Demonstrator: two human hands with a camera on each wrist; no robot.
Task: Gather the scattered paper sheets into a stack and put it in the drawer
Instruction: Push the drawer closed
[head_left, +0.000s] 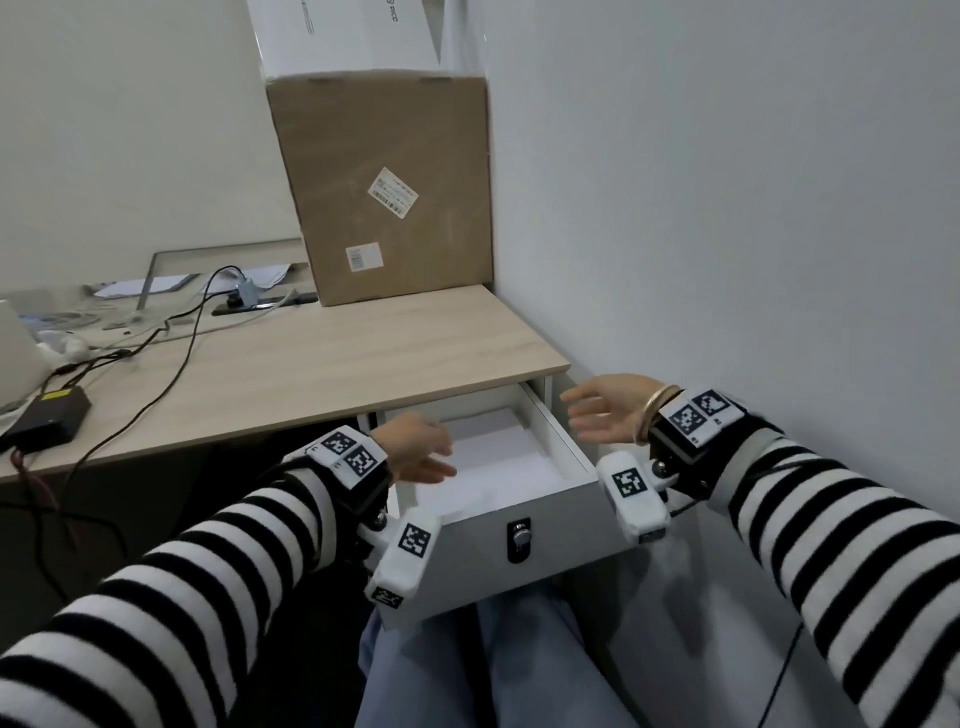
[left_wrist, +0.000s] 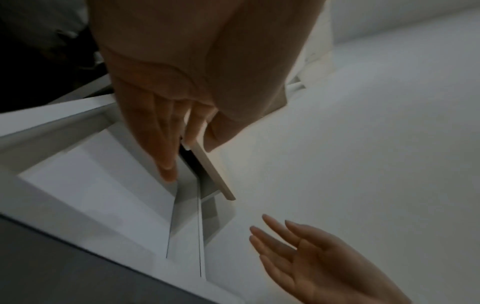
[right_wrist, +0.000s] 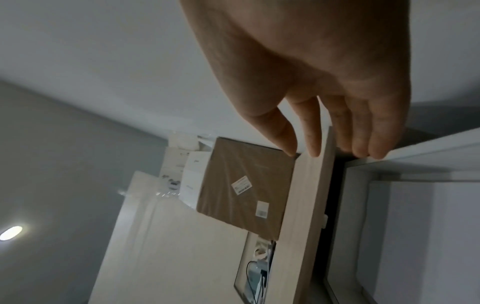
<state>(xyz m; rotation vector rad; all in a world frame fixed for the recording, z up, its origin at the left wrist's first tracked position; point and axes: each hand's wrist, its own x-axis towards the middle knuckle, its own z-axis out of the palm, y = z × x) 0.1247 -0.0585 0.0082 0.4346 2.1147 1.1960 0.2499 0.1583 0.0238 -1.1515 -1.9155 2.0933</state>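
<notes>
Both hands: the left hand (head_left: 415, 449) hangs over the drawer's left edge, fingers straight and loose, gripping nothing; the right hand (head_left: 605, 413) floats just right of the drawer, palm turned inward, fingers spread, also with nothing in it.
Paper: the stack (head_left: 493, 462) lies flat inside the open drawer (head_left: 561, 525), white on white, so its edges are hard to pick out.
Hidden: the stack's near-left corner sits behind the left hand; the drawer's back runs under the desk (head_left: 332, 358).
Blur: both hands are smeared in the head view.
Around: a cardboard box (head_left: 387, 192) stands at the desk's back right corner against the wall; cables (head_left: 171, 353) and a black adapter (head_left: 44, 415) lie to the left.
</notes>
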